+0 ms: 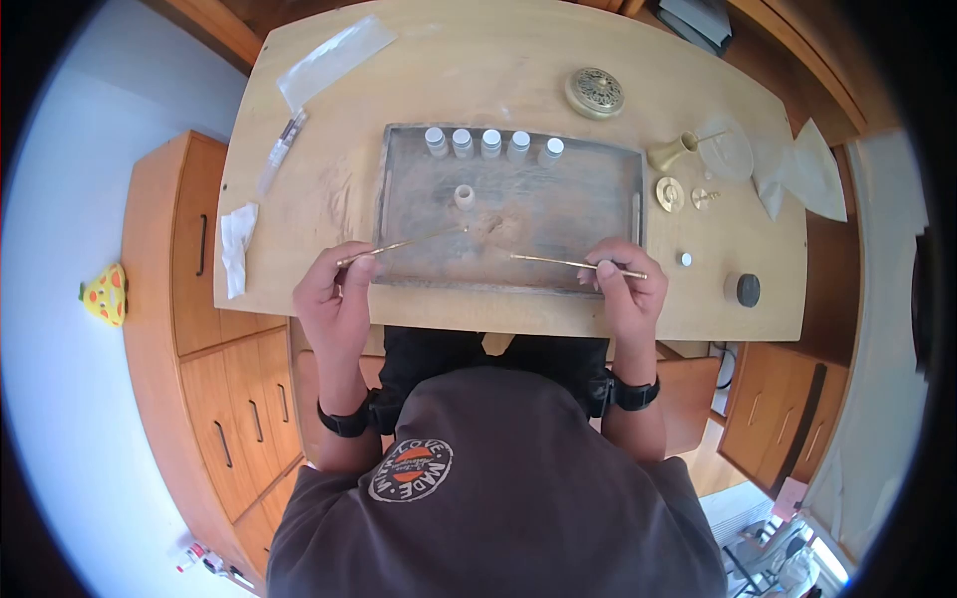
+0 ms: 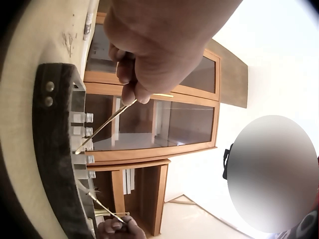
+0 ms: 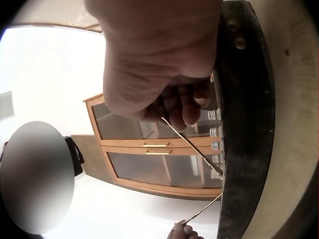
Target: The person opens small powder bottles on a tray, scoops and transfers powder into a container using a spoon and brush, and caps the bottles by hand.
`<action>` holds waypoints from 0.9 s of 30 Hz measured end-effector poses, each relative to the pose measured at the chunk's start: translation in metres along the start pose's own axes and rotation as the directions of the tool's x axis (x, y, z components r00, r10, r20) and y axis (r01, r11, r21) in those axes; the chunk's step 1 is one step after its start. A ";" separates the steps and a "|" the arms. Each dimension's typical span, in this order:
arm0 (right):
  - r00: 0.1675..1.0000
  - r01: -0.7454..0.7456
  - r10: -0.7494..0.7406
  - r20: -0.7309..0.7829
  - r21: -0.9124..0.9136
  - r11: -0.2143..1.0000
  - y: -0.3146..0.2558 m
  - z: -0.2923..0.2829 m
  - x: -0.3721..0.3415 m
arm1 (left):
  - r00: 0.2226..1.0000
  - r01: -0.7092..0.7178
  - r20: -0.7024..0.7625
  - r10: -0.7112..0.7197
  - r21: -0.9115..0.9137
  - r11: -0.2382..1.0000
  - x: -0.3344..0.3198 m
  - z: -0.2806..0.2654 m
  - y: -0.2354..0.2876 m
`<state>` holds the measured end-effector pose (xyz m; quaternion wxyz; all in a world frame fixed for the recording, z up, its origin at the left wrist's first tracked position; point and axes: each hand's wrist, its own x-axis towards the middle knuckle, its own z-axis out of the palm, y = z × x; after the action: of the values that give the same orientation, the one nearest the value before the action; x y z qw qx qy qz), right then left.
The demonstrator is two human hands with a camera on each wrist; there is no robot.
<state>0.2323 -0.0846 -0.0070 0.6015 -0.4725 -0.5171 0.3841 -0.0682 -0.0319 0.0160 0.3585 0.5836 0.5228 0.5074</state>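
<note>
Left hand (image 1: 334, 294) pinches a thin gold tool (image 1: 409, 243) between thumb and fingers; tool slants inward over the tray, tip just below the small open jar (image 1: 464, 197). Right hand (image 1: 633, 289) pinches a second gold rod (image 1: 558, 263) the same way, pointing inward, its tip below and right of the brown powder patch (image 1: 495, 225). Both hands are at the near edge of the dark-rimmed tray (image 1: 639, 199), one toward each near corner; the two tips are apart. Can't tell whether either tip touches the tray floor. Small jar stands upright inside the tray, near the middle, powder patch just below and right of it. Five white-capped vials (image 1: 490, 145) stand in a row along the tray's far side, the rightmost set slightly off from the other four. Tray sits on a light wood table (image 1: 299, 219). Right of the tray: brass vase (image 1: 670, 152) with a thin stick in it, brass disc (image 1: 669, 194), small brass piece (image 1: 705, 198) just beside the disc, white cap (image 1: 686, 259), dark-lidded jar (image 1: 748, 289). Beyond the tray: round brass box (image 1: 595, 92) with a pierced lid. Left side: clear plastic sleeve (image 1: 337, 62), slim tube (image 1: 283, 149), crumpled white tissue (image 1: 238, 249).
</note>
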 end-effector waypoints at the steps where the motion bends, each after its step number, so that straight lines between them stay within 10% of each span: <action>1: 0.999 0.037 -0.035 0.035 -0.054 0.998 0.000 -0.001 0.000 | 1.000 0.009 -0.018 -0.009 -0.006 1.000 -0.001 0.001 -0.002; 27: 0.974 0.209 -0.179 0.137 -0.248 0.946 -0.002 0.008 0.006 | 0.995 0.026 0.102 -0.024 -0.018 1.000 0.001 0.011 -0.012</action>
<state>0.2250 -0.0776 -0.0036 0.5390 -0.4719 -0.6402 0.2775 -0.0606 -0.0272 0.0020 0.3965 0.5986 0.5065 0.4775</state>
